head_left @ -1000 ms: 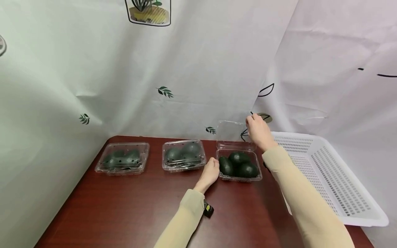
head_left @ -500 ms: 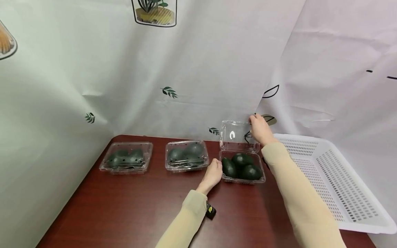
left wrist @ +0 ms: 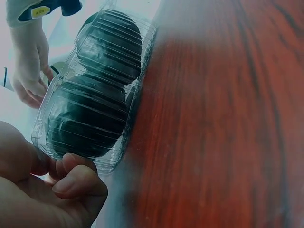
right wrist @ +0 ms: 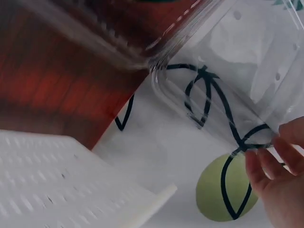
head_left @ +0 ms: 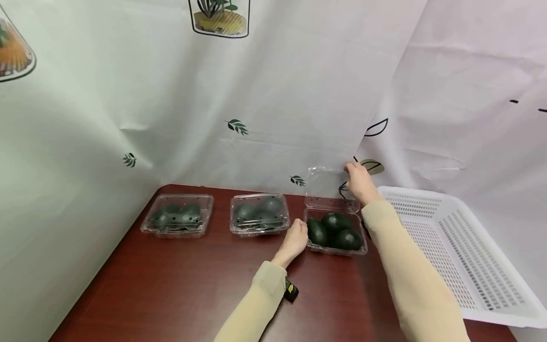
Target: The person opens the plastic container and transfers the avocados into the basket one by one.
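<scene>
A clear plastic clamshell [head_left: 335, 251] stands at the right of the table with its base holding three dark green avocados [head_left: 345, 239]. Its hinged lid [head_left: 322, 188] is raised upright at the back. My left hand [head_left: 295, 240] grips the base at its left side; in the left wrist view its curled fingers [left wrist: 78, 183] are at a corner of the ribbed wall. Up at the lid's right edge is my right hand [head_left: 360, 183], and the right wrist view has its thumb and fingertips [right wrist: 256, 173] pinching the clear rim.
Two more clamshells, the middle one [head_left: 259, 214] and the far left one [head_left: 177, 216], sit lidded with avocados inside. A white perforated basket [head_left: 461, 256] flanks the right arm. A printed white cloth [head_left: 273, 95] hangs behind the table [head_left: 183, 285].
The head view has swung slightly left, so everything appears shifted right. The lid tilts a little differently between frames while both hands keep their places on the clamshell.
</scene>
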`<state>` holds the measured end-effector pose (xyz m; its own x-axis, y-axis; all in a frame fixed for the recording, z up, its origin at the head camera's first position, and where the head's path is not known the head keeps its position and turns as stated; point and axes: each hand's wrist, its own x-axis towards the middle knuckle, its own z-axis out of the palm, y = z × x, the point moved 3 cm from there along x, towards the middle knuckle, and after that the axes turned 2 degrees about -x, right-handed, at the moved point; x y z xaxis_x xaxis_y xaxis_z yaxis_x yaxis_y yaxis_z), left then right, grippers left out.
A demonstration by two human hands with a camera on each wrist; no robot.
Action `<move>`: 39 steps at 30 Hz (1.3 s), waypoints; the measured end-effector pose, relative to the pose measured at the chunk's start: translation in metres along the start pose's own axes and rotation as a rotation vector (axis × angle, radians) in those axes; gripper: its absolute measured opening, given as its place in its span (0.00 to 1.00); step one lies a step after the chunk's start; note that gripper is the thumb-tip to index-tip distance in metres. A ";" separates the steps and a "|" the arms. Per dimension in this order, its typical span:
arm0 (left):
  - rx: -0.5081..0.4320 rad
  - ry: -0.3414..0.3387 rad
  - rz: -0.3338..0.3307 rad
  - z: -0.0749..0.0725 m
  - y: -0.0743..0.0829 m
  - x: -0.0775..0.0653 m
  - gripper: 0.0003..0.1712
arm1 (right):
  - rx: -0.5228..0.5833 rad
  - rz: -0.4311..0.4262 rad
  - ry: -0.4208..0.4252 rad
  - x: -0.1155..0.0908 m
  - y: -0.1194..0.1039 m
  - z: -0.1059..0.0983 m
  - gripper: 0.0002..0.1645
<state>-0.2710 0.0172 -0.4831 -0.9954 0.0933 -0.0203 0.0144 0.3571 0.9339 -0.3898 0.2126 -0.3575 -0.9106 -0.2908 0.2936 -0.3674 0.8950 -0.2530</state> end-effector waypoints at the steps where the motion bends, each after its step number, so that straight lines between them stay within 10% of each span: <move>1: 0.002 0.003 0.002 0.000 0.000 0.001 0.13 | 0.017 -0.001 0.017 -0.001 -0.001 -0.001 0.19; 17: -0.007 0.009 -0.001 -0.005 -0.002 0.003 0.13 | 0.396 0.107 0.228 -0.052 -0.054 -0.015 0.14; 28: -0.042 -0.027 -0.013 0.000 -0.003 -0.002 0.16 | 0.373 0.152 0.082 -0.123 -0.078 0.016 0.17; 39: -0.026 0.007 -0.006 0.000 -0.002 0.000 0.15 | 0.205 0.224 -0.057 -0.124 -0.099 0.042 0.26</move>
<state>-0.2714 0.0165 -0.4846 -0.9961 0.0848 -0.0233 0.0064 0.3335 0.9427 -0.2481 0.1455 -0.4077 -0.9802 -0.1179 0.1590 -0.1819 0.8536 -0.4881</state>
